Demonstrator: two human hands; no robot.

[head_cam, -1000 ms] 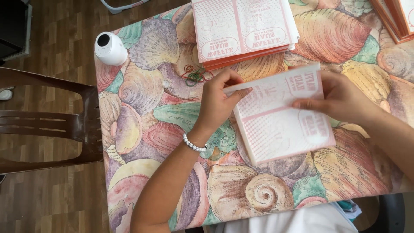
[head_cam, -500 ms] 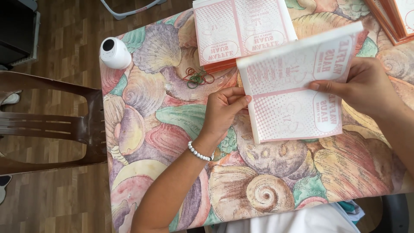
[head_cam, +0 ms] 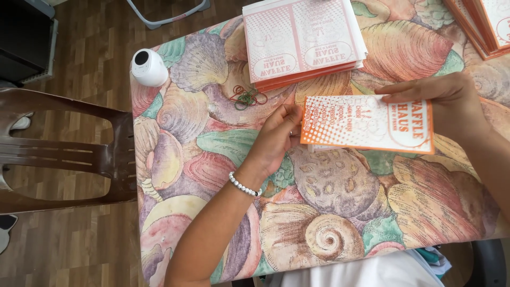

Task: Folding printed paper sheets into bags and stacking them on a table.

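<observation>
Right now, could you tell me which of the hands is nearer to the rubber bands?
Left. The left hand lies just below-right of the rubber bands; the right hand is far across the table.

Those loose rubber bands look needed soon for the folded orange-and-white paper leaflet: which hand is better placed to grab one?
Probably the left hand: it lies just below the rubber bands, while the right hand pinches the folded orange-and-white paper leaflet.

Soft, even daylight fills the scene, bright without harsh glare. The counter [head_cam: 329,212] with its shell-patterned cloth is sharp and evenly lit. The left hand [head_cam: 276,139] casts only a faint, short shadow on the cloth. The folded leaflet [head_cam: 366,123] looks crisp, with no motion blur. Straight lines bow slightly toward the edges, as at the brown chair [head_cam: 64,154]. The wood floor [head_cam: 79,53] appears a little darker.
</observation>
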